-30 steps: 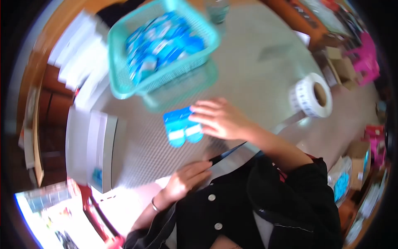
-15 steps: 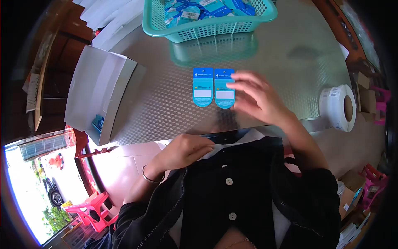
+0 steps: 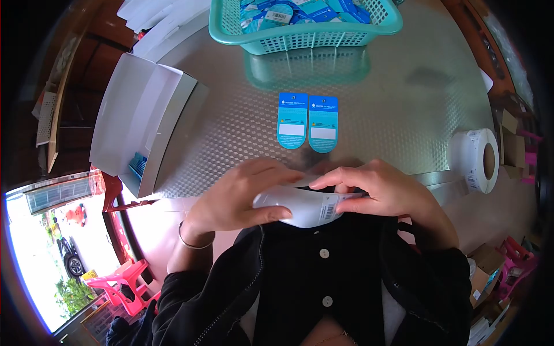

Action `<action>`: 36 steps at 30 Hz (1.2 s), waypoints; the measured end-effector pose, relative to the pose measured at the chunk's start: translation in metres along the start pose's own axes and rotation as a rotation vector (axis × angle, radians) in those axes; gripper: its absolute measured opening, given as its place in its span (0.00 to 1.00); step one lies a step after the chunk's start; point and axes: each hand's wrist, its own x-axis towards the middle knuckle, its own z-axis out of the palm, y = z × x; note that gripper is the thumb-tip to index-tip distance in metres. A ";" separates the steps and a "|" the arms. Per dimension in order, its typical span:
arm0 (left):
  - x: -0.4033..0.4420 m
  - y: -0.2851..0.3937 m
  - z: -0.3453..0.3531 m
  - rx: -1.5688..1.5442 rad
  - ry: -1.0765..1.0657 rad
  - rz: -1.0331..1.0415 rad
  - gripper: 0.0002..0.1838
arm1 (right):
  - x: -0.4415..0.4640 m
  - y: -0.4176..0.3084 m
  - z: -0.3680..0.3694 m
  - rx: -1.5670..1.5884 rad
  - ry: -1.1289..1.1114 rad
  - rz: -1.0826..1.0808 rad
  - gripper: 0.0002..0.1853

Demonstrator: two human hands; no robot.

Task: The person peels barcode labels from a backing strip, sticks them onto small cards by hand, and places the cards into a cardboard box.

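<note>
My left hand (image 3: 239,196) is closed on one side of a white strip of barcode labels (image 3: 306,209), with its thumb along the lower edge. At the strip's right part, beside a printed barcode, my right hand (image 3: 384,190) pinches it between thumb and fingers. The strip bows in a curve in front of my chest, at the table's near edge. Just beyond my hands, two blue hang tags with blank white boxes, a left tag (image 3: 292,120) and a right tag (image 3: 323,123), lie side by side on the metal table (image 3: 231,121).
A teal basket (image 3: 311,43) full of blue tags stands at the back. On the left, an open white box (image 3: 130,109) holds some blue tags (image 3: 138,166). The label roll (image 3: 478,160) is at the right edge, and a pink stool (image 3: 124,285) stands on the floor.
My right hand has drawn back from the right tag to the label strip. My left hand has moved up, and the strip is now raised and curved between both hands.
</note>
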 end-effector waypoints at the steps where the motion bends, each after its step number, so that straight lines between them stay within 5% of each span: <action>1: 0.004 0.002 0.002 0.024 0.011 0.066 0.21 | 0.002 -0.001 0.002 0.010 0.016 -0.010 0.29; 9: 0.018 -0.012 0.012 -0.571 -0.331 -0.209 0.11 | 0.002 -0.004 0.001 0.077 0.038 -0.037 0.35; 21: 0.018 -0.021 0.033 -1.200 -0.271 -0.523 0.11 | 0.005 0.012 0.007 -0.303 0.309 -0.417 0.12; 24: 0.019 -0.016 0.031 -1.136 -0.226 -0.586 0.10 | 0.007 0.015 0.013 -0.257 0.388 -0.449 0.09; 30: 0.018 -0.009 0.011 -0.489 -0.204 -0.392 0.09 | 0.003 0.005 0.004 -0.007 0.281 -0.475 0.09; 34: 0.019 -0.007 0.018 0.229 0.097 0.086 0.07 | -0.005 -0.005 -0.015 0.160 0.276 -0.336 0.07; 36: 0.021 -0.007 0.023 0.375 0.084 0.159 0.08 | 0.000 0.007 -0.013 0.319 0.419 -0.203 0.04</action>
